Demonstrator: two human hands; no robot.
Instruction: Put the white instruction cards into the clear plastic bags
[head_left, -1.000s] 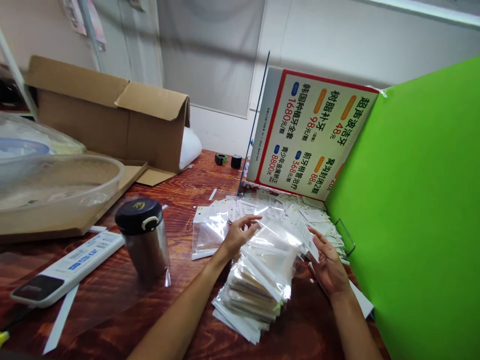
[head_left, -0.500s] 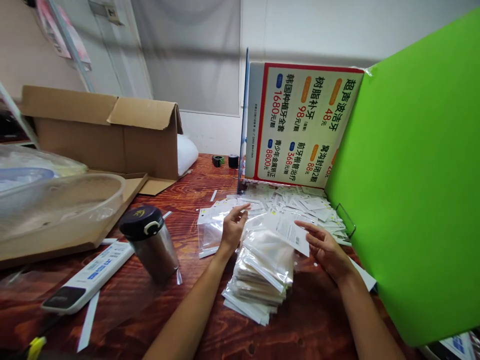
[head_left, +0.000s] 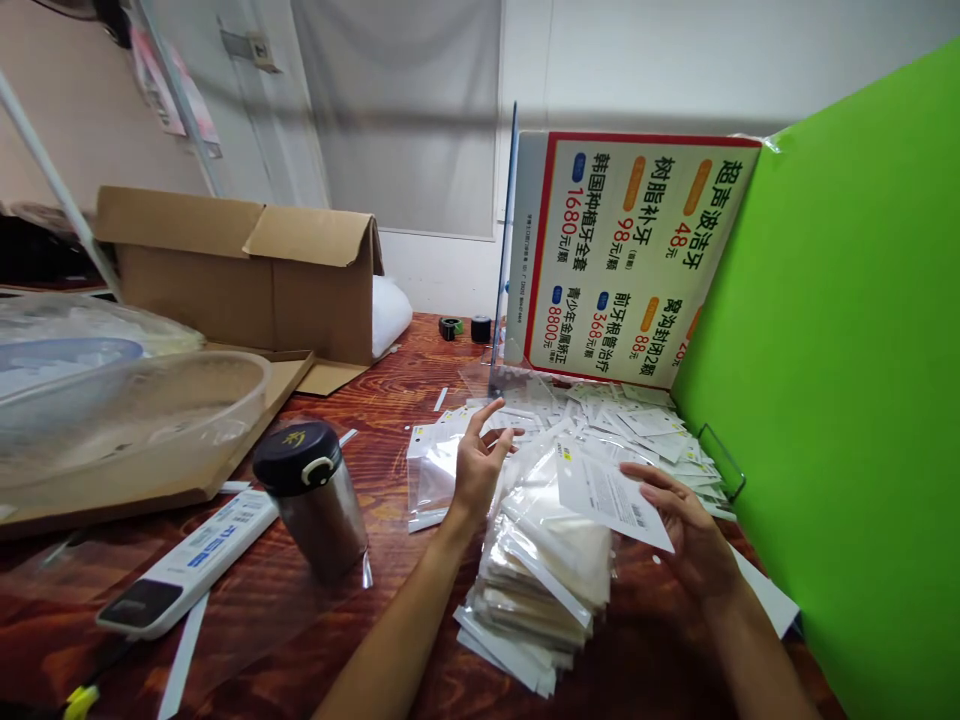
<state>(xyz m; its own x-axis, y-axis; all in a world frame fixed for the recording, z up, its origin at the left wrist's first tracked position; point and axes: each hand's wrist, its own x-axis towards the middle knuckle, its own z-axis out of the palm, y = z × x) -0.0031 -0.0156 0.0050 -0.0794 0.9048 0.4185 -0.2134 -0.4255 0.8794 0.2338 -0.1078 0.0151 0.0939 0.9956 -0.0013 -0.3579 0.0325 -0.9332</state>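
My right hand [head_left: 686, 525] pinches the edge of a white printed card [head_left: 611, 493], which has small text and a yellow mark. The card is held tilted over the upper part of a stack of clear plastic bags [head_left: 551, 565] with white strips. My left hand [head_left: 480, 462] is raised at the far left side of that stack, its fingers apart and nothing visible in them. A clear bag with a card header [head_left: 435, 465] lies flat left of this hand. Behind both hands spreads a loose heap of white cards [head_left: 645, 420].
A green panel [head_left: 847, 350] stands at the right, joined to a printed price board [head_left: 622, 250] behind the heap. On the left are a dark-lidded bottle [head_left: 307, 500], a white power strip [head_left: 187, 560], a clear plastic basin [head_left: 142, 410] and a cardboard box [head_left: 232, 290].
The view has swung slightly left, shifting everything rightward. My left hand's fingers have spread more. My right hand still holds the card, which has turned more face-up over the bags.
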